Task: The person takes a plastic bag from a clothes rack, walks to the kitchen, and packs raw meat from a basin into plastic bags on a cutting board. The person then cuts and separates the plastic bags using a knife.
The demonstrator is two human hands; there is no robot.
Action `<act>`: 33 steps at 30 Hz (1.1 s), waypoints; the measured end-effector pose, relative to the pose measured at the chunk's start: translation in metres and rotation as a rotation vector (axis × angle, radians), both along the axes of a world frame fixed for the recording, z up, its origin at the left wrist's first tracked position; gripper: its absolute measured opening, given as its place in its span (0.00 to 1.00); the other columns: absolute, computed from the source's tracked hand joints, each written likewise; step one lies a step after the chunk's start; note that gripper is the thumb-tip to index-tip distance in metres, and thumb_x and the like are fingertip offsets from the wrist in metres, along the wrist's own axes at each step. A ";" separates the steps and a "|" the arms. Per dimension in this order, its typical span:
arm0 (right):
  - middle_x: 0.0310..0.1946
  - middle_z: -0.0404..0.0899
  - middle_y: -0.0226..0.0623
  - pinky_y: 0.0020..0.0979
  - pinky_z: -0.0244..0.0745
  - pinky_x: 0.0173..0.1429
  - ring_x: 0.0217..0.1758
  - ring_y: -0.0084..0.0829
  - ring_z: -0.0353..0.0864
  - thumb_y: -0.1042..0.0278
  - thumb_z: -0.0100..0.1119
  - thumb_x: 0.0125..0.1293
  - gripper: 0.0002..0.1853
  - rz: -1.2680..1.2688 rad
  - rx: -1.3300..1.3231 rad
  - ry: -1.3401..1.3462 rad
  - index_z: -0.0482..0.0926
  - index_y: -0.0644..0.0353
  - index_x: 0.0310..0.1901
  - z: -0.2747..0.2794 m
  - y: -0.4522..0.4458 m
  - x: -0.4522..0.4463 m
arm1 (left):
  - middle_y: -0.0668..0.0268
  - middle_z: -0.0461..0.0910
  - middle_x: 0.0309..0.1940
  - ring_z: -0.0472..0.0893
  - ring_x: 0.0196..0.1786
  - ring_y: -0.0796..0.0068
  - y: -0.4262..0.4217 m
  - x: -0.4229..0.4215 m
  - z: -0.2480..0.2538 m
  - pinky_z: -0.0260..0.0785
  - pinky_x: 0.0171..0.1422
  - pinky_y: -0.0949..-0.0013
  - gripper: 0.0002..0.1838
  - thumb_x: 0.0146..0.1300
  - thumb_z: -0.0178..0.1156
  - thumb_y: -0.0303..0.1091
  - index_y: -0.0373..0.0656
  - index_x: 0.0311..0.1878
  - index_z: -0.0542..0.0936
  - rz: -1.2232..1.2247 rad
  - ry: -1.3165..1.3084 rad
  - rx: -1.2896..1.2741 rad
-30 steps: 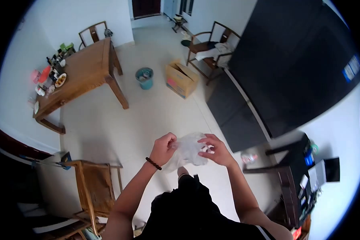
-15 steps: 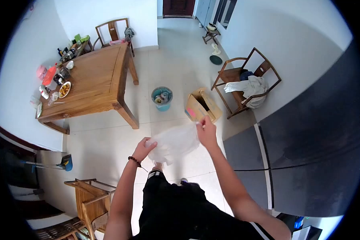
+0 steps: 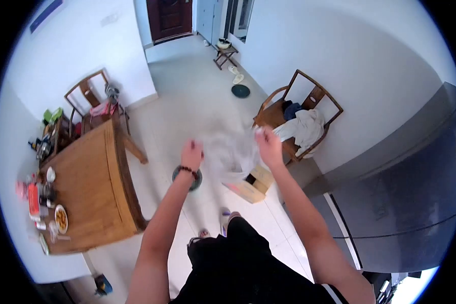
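Note:
A thin, whitish translucent plastic bag [image 3: 234,154] hangs spread in front of me, blurred by motion. My left hand [image 3: 192,153], with a beaded bracelet at the wrist, is closed on one side of it. The opposite side is pinched in my right hand [image 3: 268,146]. Below the bag, an open cardboard box [image 3: 256,185] stands on the floor, partly covered by it. A bin [image 3: 193,178] sits beneath my left wrist, mostly hidden by that wrist.
To the left is a wooden table [image 3: 88,187] bearing a plate of food [image 3: 61,219] and containers. An armchair [image 3: 273,114] with clothes stands on the right, near a dark fridge-like cabinet [image 3: 390,218]. Slippers [image 3: 236,75] and a dark round object [image 3: 240,91] lie farther ahead.
Both hands have risen, lifting the bag from low in front of my legs to a higher, wider spread. My view has turned right and moved forward, closer to the box and bin.

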State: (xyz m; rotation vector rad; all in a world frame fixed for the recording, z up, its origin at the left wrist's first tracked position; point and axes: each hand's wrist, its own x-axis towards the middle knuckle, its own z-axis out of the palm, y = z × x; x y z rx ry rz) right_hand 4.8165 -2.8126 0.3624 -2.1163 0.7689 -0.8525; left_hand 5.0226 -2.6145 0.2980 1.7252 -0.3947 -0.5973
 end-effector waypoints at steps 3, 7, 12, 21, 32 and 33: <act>0.34 0.83 0.43 0.34 0.75 0.39 0.31 0.38 0.81 0.73 0.60 0.71 0.06 0.099 -0.371 -0.589 0.78 0.66 0.36 0.115 -0.005 0.056 | 0.59 0.83 0.33 0.82 0.36 0.58 -0.078 0.037 0.158 0.74 0.43 0.58 0.11 0.71 0.58 0.36 0.36 0.43 0.77 0.068 -0.988 -0.446; 0.41 0.86 0.49 0.51 0.77 0.48 0.43 0.50 0.85 0.64 0.54 0.73 0.11 0.230 -0.513 0.303 0.84 0.61 0.42 -0.084 -0.084 0.123 | 0.50 0.80 0.54 0.79 0.56 0.50 -0.165 0.117 -0.029 0.71 0.61 0.52 0.21 0.68 0.58 0.43 0.39 0.57 0.79 -0.549 -0.866 0.573; 0.32 0.86 0.50 0.50 0.81 0.53 0.43 0.51 0.87 0.51 0.61 0.62 0.15 0.654 0.114 0.736 0.89 0.54 0.34 -0.282 -0.151 0.140 | 0.50 0.88 0.48 0.87 0.54 0.52 -0.151 0.145 -0.203 0.78 0.62 0.54 0.24 0.56 0.70 0.53 0.45 0.48 0.88 -0.682 -0.115 0.919; 0.21 0.77 0.37 0.33 0.70 0.31 0.26 0.24 0.76 0.62 0.53 0.80 0.15 -0.051 -0.093 -0.466 0.79 0.61 0.34 0.096 -0.320 0.390 | 0.66 0.74 0.21 0.75 0.23 0.71 -0.395 0.353 0.155 0.69 0.29 0.66 0.10 0.72 0.65 0.32 0.39 0.43 0.72 -0.078 -0.689 -0.475; 0.26 0.87 0.41 0.39 0.81 0.38 0.31 0.34 0.87 0.55 0.59 0.71 0.17 0.605 0.059 0.802 0.87 0.61 0.36 -0.271 -0.461 0.514 | 0.50 0.88 0.48 0.86 0.54 0.51 -0.443 0.569 -0.240 0.76 0.63 0.55 0.31 0.60 0.72 0.57 0.39 0.55 0.84 -0.486 0.024 0.545; 0.25 0.85 0.39 0.37 0.79 0.37 0.29 0.32 0.86 0.56 0.60 0.71 0.17 0.339 0.310 0.687 0.87 0.63 0.35 -0.253 -0.465 0.534 | 0.49 0.88 0.47 0.85 0.54 0.49 -0.453 0.594 -0.243 0.76 0.62 0.54 0.31 0.60 0.72 0.56 0.38 0.55 0.83 -0.417 -0.093 0.530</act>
